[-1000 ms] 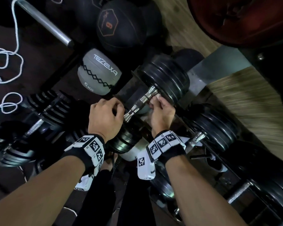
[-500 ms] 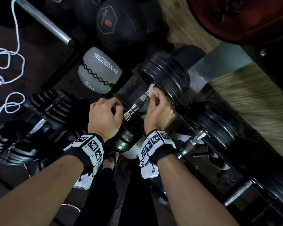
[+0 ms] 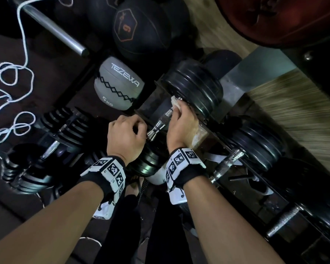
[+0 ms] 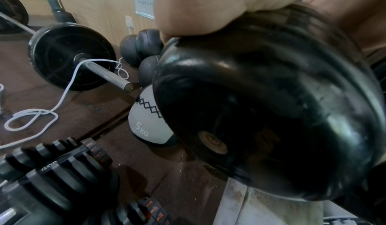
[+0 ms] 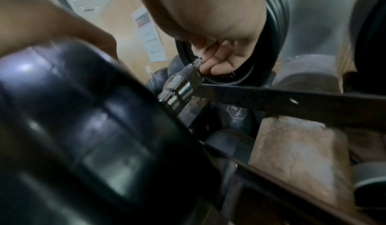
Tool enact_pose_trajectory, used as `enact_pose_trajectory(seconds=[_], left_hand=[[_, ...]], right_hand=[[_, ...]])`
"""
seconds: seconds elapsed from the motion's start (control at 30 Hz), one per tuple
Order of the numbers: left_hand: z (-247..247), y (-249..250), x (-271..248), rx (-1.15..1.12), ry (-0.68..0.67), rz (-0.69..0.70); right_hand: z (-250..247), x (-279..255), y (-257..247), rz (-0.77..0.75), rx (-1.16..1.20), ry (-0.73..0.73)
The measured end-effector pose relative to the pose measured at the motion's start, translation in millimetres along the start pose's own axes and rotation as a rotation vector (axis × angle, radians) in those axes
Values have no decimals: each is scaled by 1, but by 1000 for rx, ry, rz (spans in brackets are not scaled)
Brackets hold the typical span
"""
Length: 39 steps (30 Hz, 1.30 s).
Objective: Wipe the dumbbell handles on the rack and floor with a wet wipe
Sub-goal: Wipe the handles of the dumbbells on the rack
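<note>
compared with one second ago, the right hand [image 3: 181,128] has gone up along the chrome handle [image 3: 161,122] toward the far weight plates [image 3: 194,88], and the wet wipe [image 3: 176,104], which was hardly seen before, now shows as a white crumpled piece at the top end of the handle, touching the inner face of those plates. the left hand [image 3: 125,137] has stayed at almost the same place, at the near end of the same dumbbell. the dumbbell lies on the rack [image 3: 204,138], and its long axis runs diagonally in the head view, from the near plates [image 3: 149,161] at lower left up to the far plates at upper right; the handle is tilted in this same line. the right hand's fingers are curled around the upper part of the handle with the wipe pinched between them and the metal; in the right wrist view the fingertips [image 5: 211,65] press at the chrome collar just beside the plate. the left hand is curled closed over the rim of the near plates, and the left wrist view shows the palm lying on top of the black plate [image 4: 261,113]. a second dumbbell [image 3: 255,147] rests on the rack to the right, apart from the hands. on the floor to the left are a grey medicine ball [image 3: 118,82], a white cord [image 3: 13,77] and adjustable dumbbells [image 3: 46,141].
</note>
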<state>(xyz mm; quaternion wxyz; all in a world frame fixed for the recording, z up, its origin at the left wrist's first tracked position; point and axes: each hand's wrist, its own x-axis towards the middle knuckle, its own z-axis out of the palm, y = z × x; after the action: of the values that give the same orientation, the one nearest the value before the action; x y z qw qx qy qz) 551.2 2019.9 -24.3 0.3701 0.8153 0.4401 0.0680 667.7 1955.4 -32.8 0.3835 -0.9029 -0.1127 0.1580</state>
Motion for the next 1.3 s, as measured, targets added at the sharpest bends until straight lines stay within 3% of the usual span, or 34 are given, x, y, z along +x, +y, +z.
enact_pose_trajectory(seconds=[0.1, 0.17, 0.23, 0.3, 0.37, 0.4, 0.47, 0.57, 0.6, 0.67, 0.77, 0.93, 1.0, 1.1, 1.23, 1.3], left_hand=[[1, -1, 4, 26, -42, -20], [0, -2, 13, -10, -114, -60], [-7, 3, 27, -238, -277, -70], [-20, 18, 37, -390, -525, -12], [-32, 24, 46, -346, -704, 38], [-33, 22, 51, -301, -717, 35], [-31, 12, 64, -266, -614, -25], [-14, 6, 96, -183, -351, -116], [-8, 12, 106, -76, -354, -92], [4, 32, 114, 90, -510, 22], [16, 54, 118, 166, -685, 82], [15, 62, 121, 115, -755, -12], [11, 64, 118, 72, -725, 7], [7, 53, 112, -51, -667, 113], [10, 44, 89, 164, -381, 387], [11, 52, 79, 189, -312, 469]], right_hand=[[-8, 1, 0, 79, 141, -53], [-20, -8, -1, 129, 268, -163], [-29, -25, -1, 168, 387, -301], [-34, -39, -2, 204, 513, -312], [-31, -47, -1, 296, 689, -257], [-27, -51, -1, 346, 732, -230], [-13, -66, 0, 400, 677, -135], [21, -94, 3, 280, 309, 110], [30, -99, 5, 239, 249, 160], [39, -99, 6, 249, 199, 210], [39, -97, 16, 233, 198, 190], [44, -100, 22, 229, 216, 199], [44, -101, 24, 216, 203, 188], [45, -102, 25, 197, 180, 184], [46, -102, 26, 183, 157, 187], [46, -102, 27, 177, 156, 188]])
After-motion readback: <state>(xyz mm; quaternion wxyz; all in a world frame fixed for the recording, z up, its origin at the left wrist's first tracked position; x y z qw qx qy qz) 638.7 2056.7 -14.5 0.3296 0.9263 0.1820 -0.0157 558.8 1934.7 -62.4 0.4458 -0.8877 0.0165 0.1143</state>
